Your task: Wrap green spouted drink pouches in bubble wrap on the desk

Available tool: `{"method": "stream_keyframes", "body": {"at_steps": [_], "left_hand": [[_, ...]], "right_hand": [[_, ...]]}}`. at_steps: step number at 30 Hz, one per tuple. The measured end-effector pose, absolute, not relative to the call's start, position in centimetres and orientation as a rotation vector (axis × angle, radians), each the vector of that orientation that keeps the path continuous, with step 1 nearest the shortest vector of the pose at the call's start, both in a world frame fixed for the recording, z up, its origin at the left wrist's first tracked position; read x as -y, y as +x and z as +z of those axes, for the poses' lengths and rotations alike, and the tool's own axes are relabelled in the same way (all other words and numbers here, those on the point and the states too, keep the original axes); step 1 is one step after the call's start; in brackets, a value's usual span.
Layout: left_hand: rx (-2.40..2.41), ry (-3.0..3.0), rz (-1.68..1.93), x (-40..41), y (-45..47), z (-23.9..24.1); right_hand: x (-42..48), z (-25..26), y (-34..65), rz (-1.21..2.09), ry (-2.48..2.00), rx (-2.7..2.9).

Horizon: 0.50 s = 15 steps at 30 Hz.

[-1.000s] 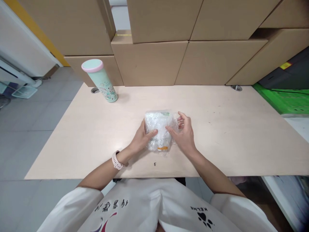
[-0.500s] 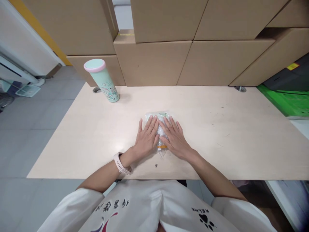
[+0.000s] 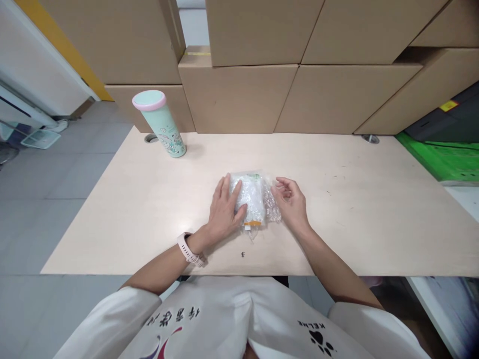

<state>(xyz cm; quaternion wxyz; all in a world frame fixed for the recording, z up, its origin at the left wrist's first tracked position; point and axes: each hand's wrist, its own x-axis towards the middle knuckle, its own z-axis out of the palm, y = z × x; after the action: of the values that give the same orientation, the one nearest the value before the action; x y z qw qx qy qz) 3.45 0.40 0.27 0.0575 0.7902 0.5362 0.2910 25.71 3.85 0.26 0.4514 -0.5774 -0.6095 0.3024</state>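
Note:
A small packet wrapped in clear bubble wrap (image 3: pixel 251 197) lies on the table in front of me, with an orange strip and a white tab at its near end. My left hand (image 3: pixel 224 207) rests on the packet's left side, fingers spread and holding nothing. At the right, a loose flap of the bubble wrap spreads out from the packet. My right hand (image 3: pixel 294 204) is at that flap's outer edge, its fingers curled and the thumb and fingertips pinching the film. The packet's left edge is partly hidden under my left hand.
A mint-green tumbler with a pink-rimmed lid (image 3: pixel 164 124) stands at the table's back left. Cardboard boxes (image 3: pixel 239 99) are stacked along the back edge. A black case (image 3: pixel 449 119) sits over something green (image 3: pixel 426 159) at right. Small dark bits lie on the tabletop (image 3: pixel 359 229).
My right hand has moved off the packet's top to the right, its fingers now curled at the bubble-wrap flap, which lies spread out. My left hand has shifted slightly left, uncovering more of the packet.

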Motion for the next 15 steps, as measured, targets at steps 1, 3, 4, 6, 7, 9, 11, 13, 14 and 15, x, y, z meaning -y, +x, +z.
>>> {"method": "stream_keyframes", "body": {"at_steps": [1, 3, 4, 6, 7, 9, 11, 13, 14, 15], "left_hand": [[-1.68, 2.324, 0.931, -0.4, 3.3, 0.6], [-1.752, 2.146, 0.978, -0.4, 3.0, 1.1], [-1.757, 2.061, 0.98, -0.5, 2.9, 1.3], [-1.724, 1.946, 0.955, -0.5, 2.8, 1.5], [-1.7, 1.911, 0.943, -0.5, 2.8, 1.6], [-1.634, 1.846, 0.937, -0.4, 2.9, 1.8], [-1.51, 1.718, 0.935, -0.2, 3.1, 2.2], [-1.312, 1.483, 0.866, -0.1, 3.4, 2.7], [-1.188, 1.349, 0.791, 0.0, 3.5, 2.8], [-1.061, 1.224, 0.706, 0.1, 3.7, 3.0]], "right_hand": [[-4.0, 0.3, 26.0, 0.807, -1.472, 1.49], [-4.1, 0.4, 26.3, 0.965, -1.501, 1.57], [-4.0, 0.5, 26.2, 1.033, -1.479, 1.615], [-3.7, 0.7, 25.9, 1.1, -1.378, 1.618], [-3.4, 0.9, 25.7, 1.11, -1.317, 1.579], [-2.9, 1.4, 25.6, 1.097, -1.226, 1.497], [-2.4, 2.1, 25.8, 1.026, -1.194, 1.476], [-2.0, 2.9, 26.1, 0.856, -1.184, 1.555], [-1.9, 3.3, 26.3, 0.735, -1.162, 1.634], [-1.8, 3.6, 26.4, 0.604, -1.127, 1.727]]}}
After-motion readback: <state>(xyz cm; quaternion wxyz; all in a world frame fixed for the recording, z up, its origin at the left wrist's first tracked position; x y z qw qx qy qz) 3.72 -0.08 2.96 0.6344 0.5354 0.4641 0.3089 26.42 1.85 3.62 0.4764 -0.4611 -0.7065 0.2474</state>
